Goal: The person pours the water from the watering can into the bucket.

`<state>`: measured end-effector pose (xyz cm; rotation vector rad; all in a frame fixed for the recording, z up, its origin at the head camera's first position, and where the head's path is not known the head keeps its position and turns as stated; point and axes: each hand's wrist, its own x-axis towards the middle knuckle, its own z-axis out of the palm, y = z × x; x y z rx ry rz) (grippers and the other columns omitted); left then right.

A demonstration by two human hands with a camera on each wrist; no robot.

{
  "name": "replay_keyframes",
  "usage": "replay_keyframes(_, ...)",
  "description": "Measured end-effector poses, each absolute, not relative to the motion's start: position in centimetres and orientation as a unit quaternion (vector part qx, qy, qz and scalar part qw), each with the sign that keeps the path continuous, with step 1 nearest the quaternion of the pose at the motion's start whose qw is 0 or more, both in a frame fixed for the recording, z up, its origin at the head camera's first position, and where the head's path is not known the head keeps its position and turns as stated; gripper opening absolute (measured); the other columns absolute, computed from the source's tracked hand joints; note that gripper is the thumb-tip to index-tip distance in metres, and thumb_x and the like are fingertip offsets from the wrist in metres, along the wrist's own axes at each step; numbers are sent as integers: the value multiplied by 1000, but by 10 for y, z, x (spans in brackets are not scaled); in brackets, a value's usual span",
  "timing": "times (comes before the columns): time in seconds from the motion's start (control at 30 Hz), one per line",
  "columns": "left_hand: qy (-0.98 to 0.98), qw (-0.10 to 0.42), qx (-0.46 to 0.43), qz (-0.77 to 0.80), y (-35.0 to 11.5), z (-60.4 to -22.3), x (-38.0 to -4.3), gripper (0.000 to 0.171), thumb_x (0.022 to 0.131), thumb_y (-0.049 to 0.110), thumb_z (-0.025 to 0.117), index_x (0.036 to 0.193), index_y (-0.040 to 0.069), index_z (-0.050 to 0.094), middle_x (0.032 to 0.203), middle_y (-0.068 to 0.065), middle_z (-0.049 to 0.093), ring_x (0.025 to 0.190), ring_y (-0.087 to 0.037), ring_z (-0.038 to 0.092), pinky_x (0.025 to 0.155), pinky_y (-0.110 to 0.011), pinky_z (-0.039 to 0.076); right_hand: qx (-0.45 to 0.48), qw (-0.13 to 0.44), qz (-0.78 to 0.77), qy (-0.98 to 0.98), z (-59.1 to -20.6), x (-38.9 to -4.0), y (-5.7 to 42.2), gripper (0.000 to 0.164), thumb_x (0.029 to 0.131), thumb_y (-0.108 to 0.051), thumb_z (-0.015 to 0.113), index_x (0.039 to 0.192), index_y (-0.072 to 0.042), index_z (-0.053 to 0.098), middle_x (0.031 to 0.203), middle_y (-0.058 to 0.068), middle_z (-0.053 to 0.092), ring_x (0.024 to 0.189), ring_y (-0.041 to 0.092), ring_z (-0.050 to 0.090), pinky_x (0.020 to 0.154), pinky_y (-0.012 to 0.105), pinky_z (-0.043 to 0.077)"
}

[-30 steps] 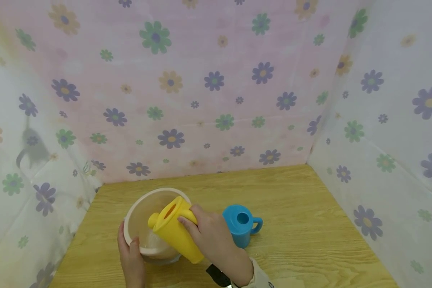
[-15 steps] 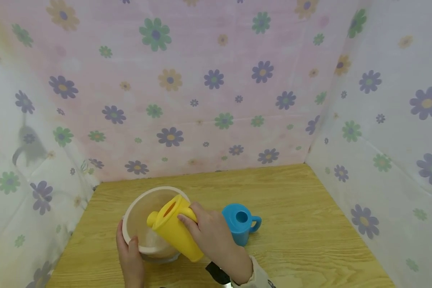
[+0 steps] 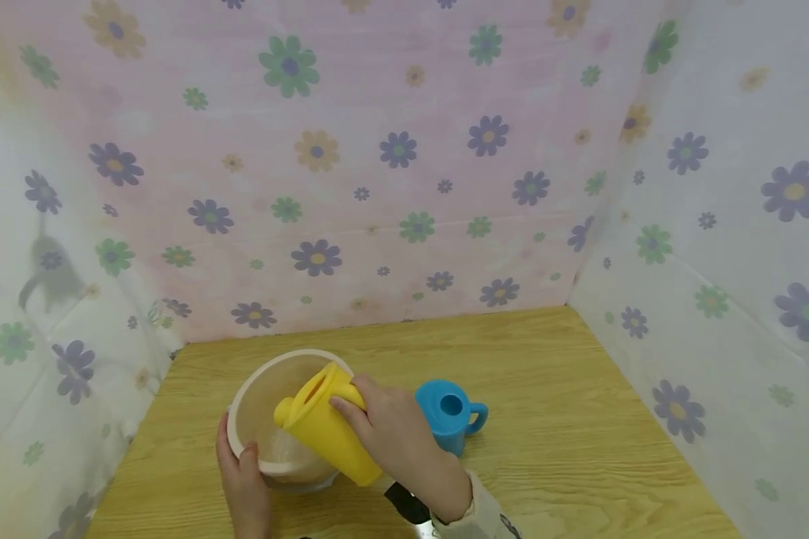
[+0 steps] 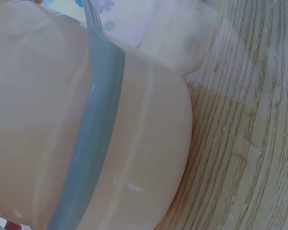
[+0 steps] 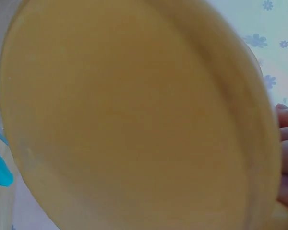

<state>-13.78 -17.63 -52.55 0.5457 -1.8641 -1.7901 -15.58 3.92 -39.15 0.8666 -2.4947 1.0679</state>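
Note:
My left hand [image 3: 245, 479] holds a cream bucket [image 3: 251, 402] by its near left side, thumb at the rim and fingers along the outer wall. The bucket leans a little. A grey-blue band, apparently its handle, crosses the side of the bucket [image 4: 149, 129] in the left wrist view. My right hand [image 3: 398, 434] grips the handle of a yellow watering can [image 3: 330, 438]. It is tipped leftward, its short spout over the bucket's opening. No stream from the spout is discernible. The watering can's base [image 5: 125, 115] fills most of the right wrist view.
A blue watering can [image 3: 443, 415] stands on the wooden table [image 3: 566, 419] just right of my right hand, its handle pointing right. Wet spots [image 4: 249, 151] lie on the wood beside the bucket. Flower-printed cloth walls [image 3: 377, 224] enclose the back and sides.
The view has shifted slightly. Both hands keep their hold, and the yellow watering can stays tipped over the bucket at nearly the same angle.

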Motion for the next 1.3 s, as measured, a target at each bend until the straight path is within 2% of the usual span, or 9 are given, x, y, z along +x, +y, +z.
replay_keyframes(0.47,-680,256,198,-658,-179,-526,-137,55,91,11,32,142,28,21,145,3,19,127,-21,22,106,-42,17,292,134,384,-866,-393,-157,41,34,91,-43,40,87,-12,52,52,-8,36,38,0,32,35,13,31)
replay_keyframes(0.77,-683,256,190,-657,-178,-526,-138,54,91,12,31,141,31,21,145,2,20,126,-20,24,105,-36,20,294,129,380,-868,-392,-160,41,32,91,-43,40,85,-13,50,53,-8,37,38,1,32,35,13,31)
replay_keyframes(1.07,-683,246,201,-658,-177,-528,-138,54,91,14,32,139,37,21,145,5,20,126,-21,25,104,-43,20,294,132,366,-873,-392,-159,41,34,91,-45,39,86,-13,50,52,-8,35,37,0,31,34,12,30)
replay_keyframes(1.3,-681,253,194,-659,-175,-526,-138,54,91,12,31,140,33,23,144,3,22,125,-21,25,104,-40,21,300,127,370,-870,-390,-159,44,33,91,-43,40,86,-12,50,52,-8,36,37,1,32,34,12,30)
